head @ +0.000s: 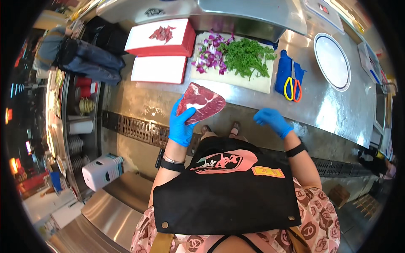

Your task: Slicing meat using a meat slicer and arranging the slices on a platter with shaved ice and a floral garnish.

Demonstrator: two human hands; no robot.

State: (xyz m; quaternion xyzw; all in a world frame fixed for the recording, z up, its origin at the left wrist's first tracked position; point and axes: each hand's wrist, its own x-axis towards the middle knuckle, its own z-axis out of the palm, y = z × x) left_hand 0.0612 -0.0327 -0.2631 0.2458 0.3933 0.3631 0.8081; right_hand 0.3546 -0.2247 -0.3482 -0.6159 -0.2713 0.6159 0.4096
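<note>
In a blue glove, my left hand (183,126) grips a slab of raw marbled beef (204,102), its thumb across the lower edge and the other fingers mostly hidden beneath. The meat is held up in front of the steel counter's edge. My right hand (273,121), also gloved in blue, hovers apart from the meat by the counter's front edge, fingers curled together with nothing visible in them. Beyond the hands, a white cutting board (246,87) bears purple orchid blossoms (212,52) and curly parsley (248,57).
Stacked red-and-white trays (158,52) stand left of the board, the upper one carrying raw meat pieces (162,34). Scissors (293,85) lie on a blue cloth (281,68), near a white oval plate (332,61). Another person (85,58) stands at far left, beside shelves of dishes (77,126).
</note>
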